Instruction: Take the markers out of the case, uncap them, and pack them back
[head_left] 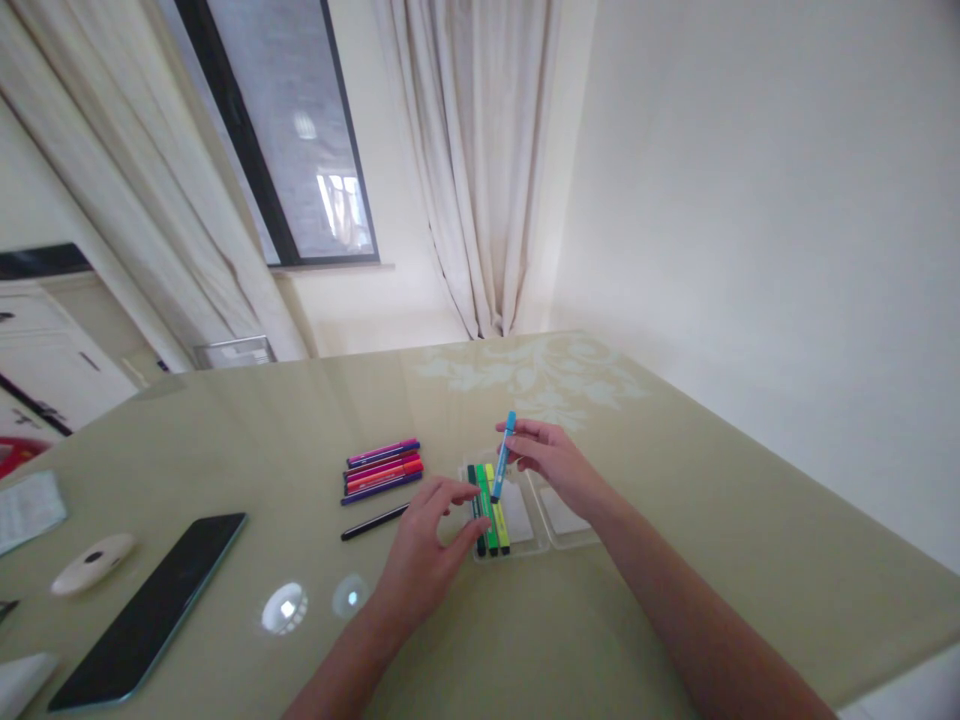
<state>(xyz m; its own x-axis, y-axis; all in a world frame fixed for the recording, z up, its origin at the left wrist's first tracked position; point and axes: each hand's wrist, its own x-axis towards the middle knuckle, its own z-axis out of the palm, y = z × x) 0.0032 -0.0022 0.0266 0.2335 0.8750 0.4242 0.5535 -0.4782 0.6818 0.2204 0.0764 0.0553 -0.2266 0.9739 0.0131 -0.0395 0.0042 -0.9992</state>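
A light-blue marker point(503, 460) is pinched between the thumb and fingers of my right hand point(551, 455), tilted above a clear plastic case point(544, 510). In the case's left part lie a dark green marker point(478, 540), a green marker point(487, 515) and a yellow marker point(501, 530), side by side. My left hand point(431, 535) is at the case's left edge, thumb and forefinger apart over the dark green marker; whether they touch it I cannot tell. Behind that hand lies a black marker point(371, 523), its right end hidden.
Several purple, pink and red markers point(382, 470) lie in a row left of the case. Further left are a black tablet point(154, 610), a white oval object point(94, 563) and a pale cloth or paper point(30, 510). The table point(637, 620) borders a white wall on the right.
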